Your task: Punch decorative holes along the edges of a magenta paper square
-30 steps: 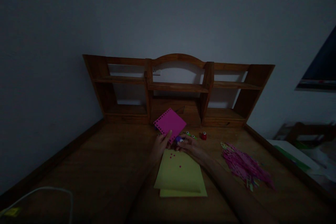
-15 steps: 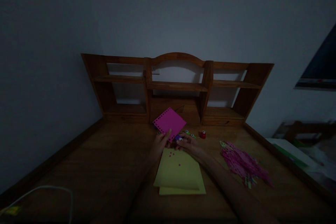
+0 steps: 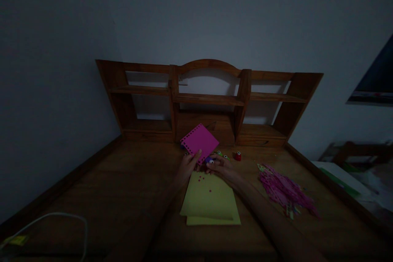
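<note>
A square of bright pink paper [image 3: 201, 141] is tilted up over the desk, with rows of punched holes along its upper-left and lower-left edges. My left hand [image 3: 186, 166] pinches its lower corner, thumb on top. Closed around a small purple hole punch [image 3: 209, 159] with a white eye-like knob is my right hand [image 3: 224, 168]; the punch sits at the paper's lower-right edge. Whether its jaw is pressed down I cannot tell. Below both hands lie yellow sheets [image 3: 208, 205], with a few tiny pink paper dots [image 3: 201, 179] on them.
Behind the right hand stand green eyed punches [image 3: 226, 157] and a red one [image 3: 238, 156]. A heap of pink punched strips [image 3: 285, 188] lies to the right. A wooden shelf unit [image 3: 208, 100] backs the desk. A white cable [image 3: 61, 214] curves at the lower left.
The camera view has shifted slightly. Both hands keep their hold on the pink paper and the purple punch, with hardly any movement between them.
</note>
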The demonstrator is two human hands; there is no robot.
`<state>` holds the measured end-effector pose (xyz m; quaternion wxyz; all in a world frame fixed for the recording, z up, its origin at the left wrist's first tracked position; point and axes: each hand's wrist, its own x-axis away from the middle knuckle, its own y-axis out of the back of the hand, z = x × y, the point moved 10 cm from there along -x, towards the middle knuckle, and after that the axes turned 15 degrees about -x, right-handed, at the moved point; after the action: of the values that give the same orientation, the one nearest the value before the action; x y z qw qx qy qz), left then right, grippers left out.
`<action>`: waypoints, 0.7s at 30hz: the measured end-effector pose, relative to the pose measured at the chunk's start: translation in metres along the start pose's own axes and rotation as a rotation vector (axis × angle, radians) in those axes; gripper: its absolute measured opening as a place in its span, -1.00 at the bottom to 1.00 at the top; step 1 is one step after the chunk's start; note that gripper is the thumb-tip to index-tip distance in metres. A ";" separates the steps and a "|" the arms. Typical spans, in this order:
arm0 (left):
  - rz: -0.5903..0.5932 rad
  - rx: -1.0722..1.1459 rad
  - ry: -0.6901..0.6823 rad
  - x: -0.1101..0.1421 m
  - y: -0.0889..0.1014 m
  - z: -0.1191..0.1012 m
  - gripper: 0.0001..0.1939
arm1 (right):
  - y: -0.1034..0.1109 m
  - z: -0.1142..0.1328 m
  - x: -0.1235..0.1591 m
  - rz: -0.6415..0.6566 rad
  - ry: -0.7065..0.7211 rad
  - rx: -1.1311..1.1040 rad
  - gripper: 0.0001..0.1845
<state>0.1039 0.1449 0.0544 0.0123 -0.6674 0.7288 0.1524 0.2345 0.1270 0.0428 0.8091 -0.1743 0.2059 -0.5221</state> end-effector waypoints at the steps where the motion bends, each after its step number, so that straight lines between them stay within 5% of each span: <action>1: -0.002 -0.006 0.001 0.000 0.000 -0.001 -0.49 | 0.000 0.000 0.000 0.001 0.000 0.005 -0.61; 21: 0.040 -0.050 -0.034 0.001 -0.004 -0.005 -0.51 | 0.007 0.003 -0.002 -0.059 0.036 0.022 -0.65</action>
<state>0.1088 0.1428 0.0581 0.0051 -0.6501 0.7377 0.1823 0.2406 0.1320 0.0420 0.7916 -0.1619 0.2092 -0.5508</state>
